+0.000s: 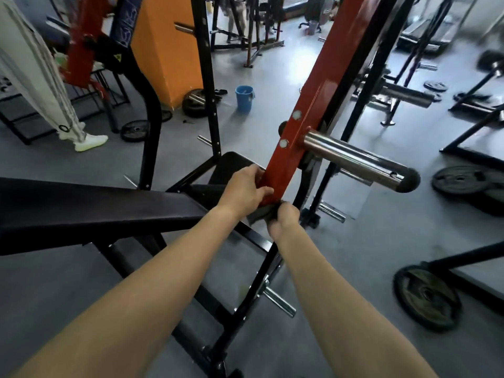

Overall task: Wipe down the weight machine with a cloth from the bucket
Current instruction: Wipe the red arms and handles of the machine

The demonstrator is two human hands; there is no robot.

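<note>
The left hand (pixel 244 186) grips the lower end of the weight machine's red lever arm (pixel 308 105), fingers curled round its far edge and thumb laid on the near face. Just below it, the right hand (pixel 283 221) holds a dark cloth (pixel 260 214) bunched in curled fingers and pressed against the bottom tip of that arm. The hand is motion-blurred, so how the single fingers lie cannot be told. A chrome plate sleeve (pixel 354 162) juts out to the right from the red arm just above the hands, ending in a black cap. A black padded bench (pixel 95 208) crosses from the left under the left forearm, and the machine's black frame tubes (pixel 259 271) run beneath both arms, with short chrome pegs sticking out. The blue bucket (pixel 244 98) stands on the grey floor well apart from the hands, beyond the bench and near an orange pillar (pixel 169 50). Weight plates (pixel 458 181) lie on the floor to the right, and another plate (pixel 426 296) leans nearer the camera. At far left stands another person's leg in pale striped trousers (pixel 41 77).
</note>
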